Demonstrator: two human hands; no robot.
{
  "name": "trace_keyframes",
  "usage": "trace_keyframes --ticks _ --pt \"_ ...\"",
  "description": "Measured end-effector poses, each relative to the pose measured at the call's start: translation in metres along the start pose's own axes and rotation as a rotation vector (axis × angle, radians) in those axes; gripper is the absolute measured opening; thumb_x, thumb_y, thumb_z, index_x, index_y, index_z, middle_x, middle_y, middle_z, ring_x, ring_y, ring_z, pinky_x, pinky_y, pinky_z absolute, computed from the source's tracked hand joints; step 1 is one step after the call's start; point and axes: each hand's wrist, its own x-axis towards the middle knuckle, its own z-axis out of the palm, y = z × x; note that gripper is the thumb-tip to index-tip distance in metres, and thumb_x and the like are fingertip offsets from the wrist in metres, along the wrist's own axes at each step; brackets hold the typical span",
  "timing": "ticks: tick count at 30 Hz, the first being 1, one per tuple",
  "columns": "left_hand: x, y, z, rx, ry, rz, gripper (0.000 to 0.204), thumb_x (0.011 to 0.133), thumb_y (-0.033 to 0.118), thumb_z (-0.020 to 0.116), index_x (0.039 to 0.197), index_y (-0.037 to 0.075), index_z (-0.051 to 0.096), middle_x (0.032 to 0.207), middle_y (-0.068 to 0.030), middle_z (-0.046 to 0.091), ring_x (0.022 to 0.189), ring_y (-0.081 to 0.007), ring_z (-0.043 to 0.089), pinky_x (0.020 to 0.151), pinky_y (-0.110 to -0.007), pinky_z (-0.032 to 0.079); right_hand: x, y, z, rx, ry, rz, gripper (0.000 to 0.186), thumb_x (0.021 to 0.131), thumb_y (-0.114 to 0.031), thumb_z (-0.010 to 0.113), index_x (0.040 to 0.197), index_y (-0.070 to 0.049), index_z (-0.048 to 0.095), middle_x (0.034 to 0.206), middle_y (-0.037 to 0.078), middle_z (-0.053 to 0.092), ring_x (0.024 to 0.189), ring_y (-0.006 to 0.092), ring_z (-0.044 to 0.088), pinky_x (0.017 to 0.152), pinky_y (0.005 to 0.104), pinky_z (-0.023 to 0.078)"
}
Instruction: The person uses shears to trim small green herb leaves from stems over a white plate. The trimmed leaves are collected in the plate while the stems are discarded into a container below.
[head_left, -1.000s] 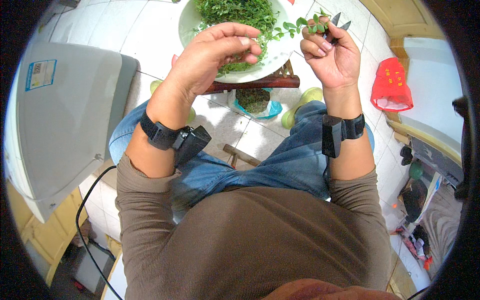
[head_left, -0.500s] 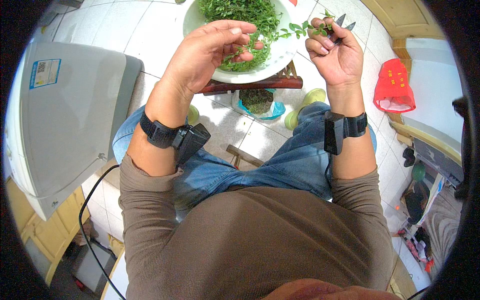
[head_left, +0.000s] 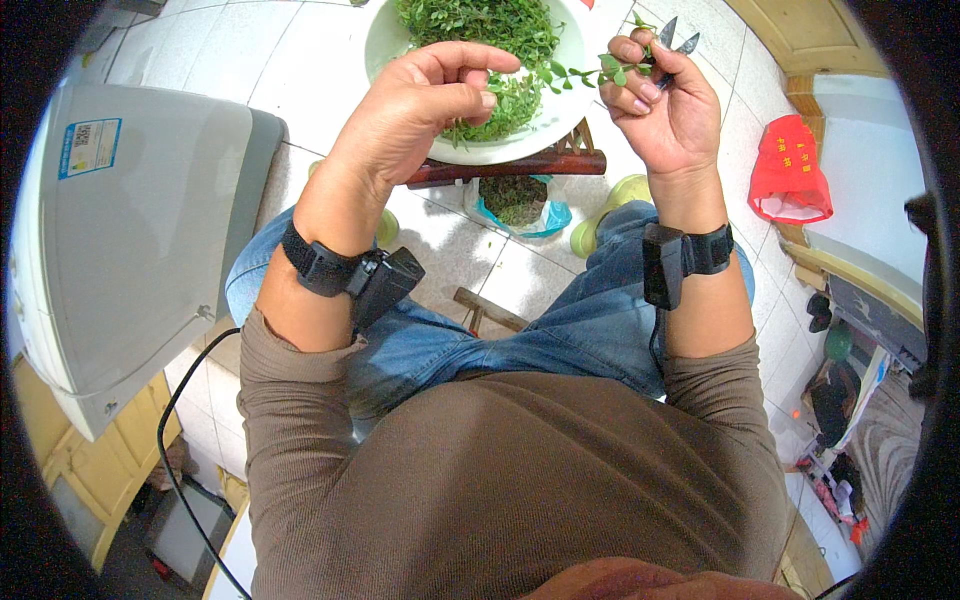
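My right hand (head_left: 665, 105) is closed around a pair of scissors (head_left: 677, 40); their two dark pointed blades stick out apart above the fingers, and the handles are hidden. A leafy green sprig (head_left: 610, 70) is also pinched in those fingers, its stem reaching left over the basin. My left hand (head_left: 425, 105) hovers at the near left of the white basin (head_left: 572, 105), with the index finger stretched toward the sprig's end. Its other fingers curl in toward the thumb, and what they hold, if anything, cannot be made out. Leafy greens (head_left: 490, 25) fill much of the basin.
The basin rests on a dark red wooden stool (head_left: 530, 168). Below it, a bag (head_left: 518, 205) holds darker plant bits, between my feet. A red bag (head_left: 790, 170) stands at the right. A grey-white appliance (head_left: 150, 230) is on the left. A black cable (head_left: 165, 440) runs beside my left arm.
My left hand's fingers have curled in, with the index now pointing right. My right hand has shifted slightly left with the scissors and sprig.
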Motion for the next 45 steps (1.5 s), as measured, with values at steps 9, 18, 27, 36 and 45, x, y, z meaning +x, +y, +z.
trace_keyframes --ticks 9,18,27,36,45 --pt "0.002 -0.003 0.002 0.077 -0.004 -0.071 0.02 0.08 0.007 0.062 0.099 0.002 0.064 0.078 0.0 0.057 0.07 -0.009 0.05 0.067 -0.021 0.041 0.0 -0.001 0.007 0.048 -0.06 -0.009 0.009 0.09 -0.008 0.044 0.096 -0.001 0.047 0.088 0.007 0.044 0.059 0.0084 0.037 0.052 0.0203 0.032" --pt "0.002 -0.008 0.006 -0.018 0.036 -0.097 0.015 0.082 0.011 0.061 0.096 0.005 0.061 0.082 -0.0027 0.061 0.073 -0.0108 0.058 0.066 -0.022 0.044 0.003 0.015 0.002 -0.053 0.093 0.0 0.011 0.086 -0.011 0.054 0.093 -0.003 0.055 0.084 0.01 0.057 0.057 0.0108 0.042 0.052 0.0235 0.033" --pt "0.006 -0.01 -0.004 -0.251 0.067 -0.044 0.013 0.087 0.013 0.053 0.097 0.006 0.056 0.094 -0.0069 0.063 0.085 -0.0204 0.062 0.076 -0.031 0.048 0.002 0.028 0.002 -0.204 0.131 0.057 0.012 0.087 -0.01 0.053 0.095 -0.001 0.054 0.081 0.011 0.057 0.054 0.0107 0.042 0.048 0.0232 0.033" --pt "0.004 -0.006 -0.002 -0.215 0.134 -0.001 0.029 0.083 0.01 0.056 0.11 0.002 0.057 0.096 -0.0046 0.061 0.087 -0.0166 0.058 0.08 -0.028 0.046 -0.003 0.026 0.008 -0.322 0.117 0.08 0.012 0.09 -0.012 0.049 0.098 -0.003 0.05 0.084 0.004 0.047 0.055 0.0048 0.037 0.049 0.0169 0.032" --pt "0.002 -0.006 0.003 -0.086 0.061 -0.075 0.032 0.075 0.004 0.062 0.107 0.001 0.062 0.088 -0.0016 0.061 0.08 -0.0099 0.055 0.075 -0.023 0.044 -0.001 0.025 0.008 -0.214 0.089 0.093 0.01 0.087 -0.009 0.053 0.091 -0.001 0.052 0.078 0.008 0.053 0.054 0.0086 0.038 0.047 0.0198 0.033"
